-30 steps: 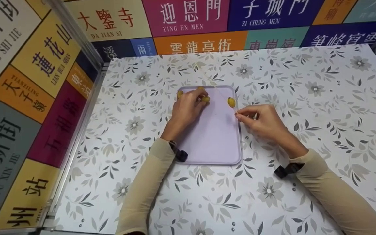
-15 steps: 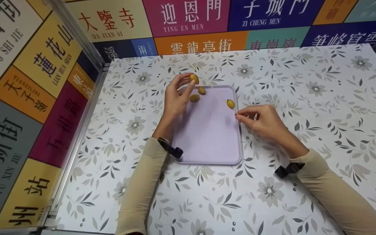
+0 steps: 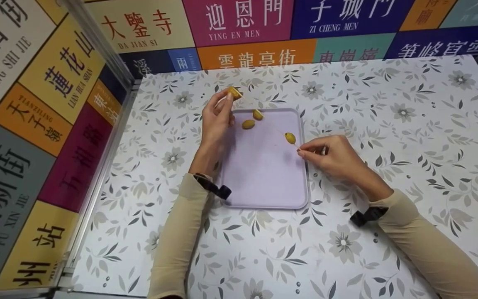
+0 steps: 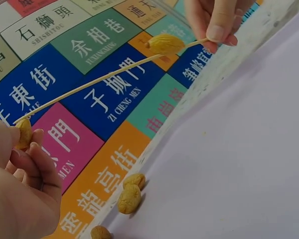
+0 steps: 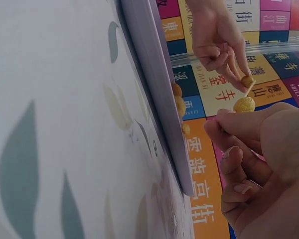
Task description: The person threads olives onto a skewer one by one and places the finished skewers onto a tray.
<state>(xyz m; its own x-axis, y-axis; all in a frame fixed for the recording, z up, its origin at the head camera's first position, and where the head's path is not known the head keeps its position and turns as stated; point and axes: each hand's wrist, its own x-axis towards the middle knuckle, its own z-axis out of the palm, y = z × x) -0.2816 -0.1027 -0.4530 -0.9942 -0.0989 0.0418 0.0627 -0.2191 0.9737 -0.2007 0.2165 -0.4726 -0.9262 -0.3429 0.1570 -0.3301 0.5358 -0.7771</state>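
My right hand (image 3: 336,155) pinches the near end of a thin wooden skewer (image 4: 89,88) between thumb and fingertips. One wrinkled, olive-like yellow fruit (image 3: 290,138) is threaded on it, close to those fingers. Over the far left corner of the lilac tray (image 3: 264,178), my left hand (image 3: 216,120) pinches a second yellow fruit (image 3: 234,92) at the skewer's far tip. In the left wrist view the tip overlaps the top of this fruit; I cannot tell whether it has pierced it. More loose fruits (image 4: 129,199) lie at the tray's far left, one partly hidden by my left hand.
The tray lies on a table covered in a white floral sheet (image 3: 342,245). Behind the table stands a wall of coloured panels with lettering (image 3: 239,20), and another panelled wall (image 3: 52,124) runs along the left. Both wrists wear small black cameras (image 3: 359,218).
My left hand has lifted a fruit off the tray and carried it up and left to the skewer's tip. My right hand has stayed nearly still, the threaded fruit shifting slightly nearer and left.
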